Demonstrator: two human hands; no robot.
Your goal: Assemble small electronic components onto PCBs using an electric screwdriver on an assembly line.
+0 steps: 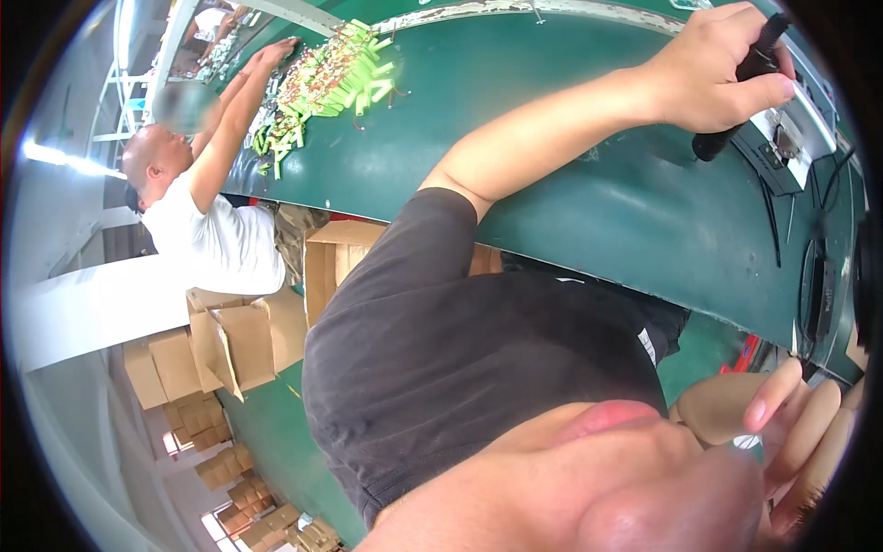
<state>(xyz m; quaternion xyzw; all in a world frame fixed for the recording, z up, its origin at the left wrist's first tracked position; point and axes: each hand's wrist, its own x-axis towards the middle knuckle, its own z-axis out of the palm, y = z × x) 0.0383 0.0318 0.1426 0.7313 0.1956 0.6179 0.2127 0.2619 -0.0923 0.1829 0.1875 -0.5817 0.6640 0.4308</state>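
Observation:
My left arm, in a black short sleeve, stretches over the green work table (589, 212) to the upper right. There my left hand (713, 78) is closed round a black cylindrical tool (756, 60), whose lower end points down at the table. What kind of tool it is cannot be made out. Just beyond its end sits a white and grey box-shaped device (786, 143) with dark fittings on its front. My right hand (800, 428) is raised close to the camera at the lower right, fingers bent but apart, with nothing visible between them.
Across the table at the far left lies a heap of bright green cylindrical pieces with wires (336, 78). A co-worker in a white shirt (216, 239) reaches toward it. Opened cardboard boxes (244, 345) stand by the table. Dark cables and a black object (817, 294) lie at the right.

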